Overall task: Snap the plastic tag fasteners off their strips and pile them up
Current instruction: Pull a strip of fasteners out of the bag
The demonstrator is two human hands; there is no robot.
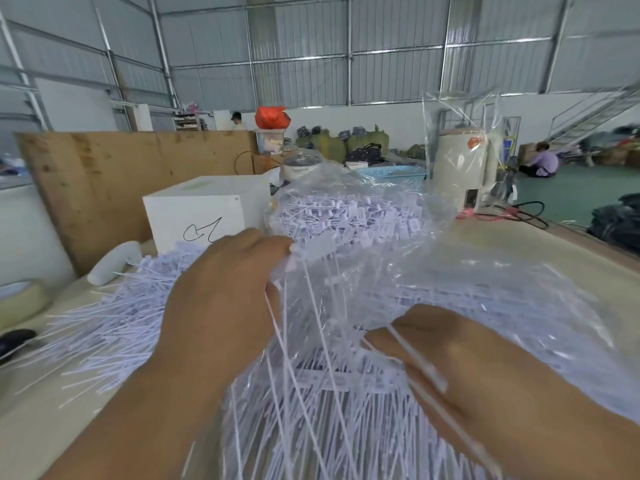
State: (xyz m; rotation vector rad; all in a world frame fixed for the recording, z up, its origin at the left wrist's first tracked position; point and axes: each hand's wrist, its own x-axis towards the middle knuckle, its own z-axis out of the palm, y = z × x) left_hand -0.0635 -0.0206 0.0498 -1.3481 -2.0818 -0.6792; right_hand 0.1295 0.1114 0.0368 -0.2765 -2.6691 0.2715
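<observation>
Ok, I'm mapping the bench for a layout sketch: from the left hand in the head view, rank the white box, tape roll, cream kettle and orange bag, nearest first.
From the left hand:
1. White box, just behind it.
2. Tape roll, at the far left table edge.
3. Cream kettle, back right, behind clear plastic.
4. Orange bag, far back, on a tub.

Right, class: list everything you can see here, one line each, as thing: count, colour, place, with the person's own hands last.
Loose fasteners: one pile, white, table left.
Clear bag: one, full of white fasteners, table centre.
Fastener strip: one, white, between both hands.
White box: one, behind the pile.
Tape roll: one, beige, far left.
Kettle: one, cream, right rear.
Basket: one, blue, rear.
Red bag: one, rear.
Left hand: gripping the strip's top.
Right hand: gripping its strands.
</observation>
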